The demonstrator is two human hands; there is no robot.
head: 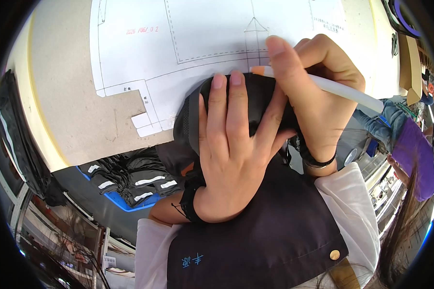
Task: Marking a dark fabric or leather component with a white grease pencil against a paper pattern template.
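Note:
My left hand [231, 144] lies flat, fingers spread, over a black fabric piece [258, 97]. Its fingertips press near the far edge of the cloth. Between thumb and fingers, my right hand [314, 86] grips a white marking pen [347, 92] with an orange tip end. That tip is at the upper edge of the black fabric, beside lines drawn on a white paper pattern [130, 57]. Whether it touches cloth or paper I cannot tell. The pattern has solid and dashed outlines, stamped writing and a notched corner. My left hand hides much of the fabric.
The pattern lies on a beige worktable [72, 90] with a curved-looking pale edge. Below the table, a blue crate [130, 206] holds black fabric pieces with white strips. More black fabric [21, 144] hangs at the left. A person in purple [416, 155] is at the right.

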